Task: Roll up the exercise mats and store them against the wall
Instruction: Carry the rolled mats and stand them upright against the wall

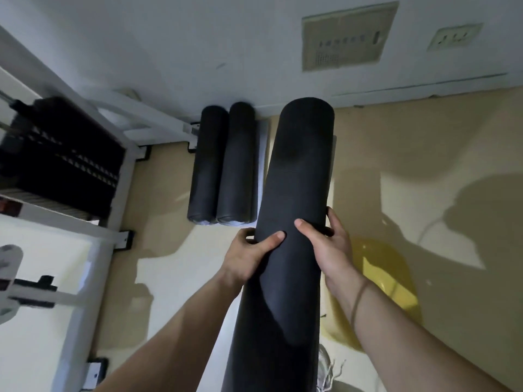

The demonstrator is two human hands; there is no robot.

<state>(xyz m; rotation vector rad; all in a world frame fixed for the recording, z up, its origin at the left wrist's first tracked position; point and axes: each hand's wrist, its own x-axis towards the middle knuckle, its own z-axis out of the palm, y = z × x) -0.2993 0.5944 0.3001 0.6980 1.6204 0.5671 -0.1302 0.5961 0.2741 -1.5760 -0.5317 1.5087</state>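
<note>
A long black rolled exercise mat (297,171) is held out in front of me, its far end pointing toward the white wall (226,46). My left hand (252,250) grips its left side with the thumb across the top. My right hand (328,244) grips its right side, thumb on top and fingers wrapped round the edge. Two other black rolled mats (223,165) lie side by side on the floor, their far ends against the wall, just left of the held roll.
A white weight machine frame (119,193) with a black weight stack (56,157) stands at the left. A yellow object (390,281) sits on the beige floor under my right forearm. Wall sockets (452,36) and a vent panel (345,35) are on the wall.
</note>
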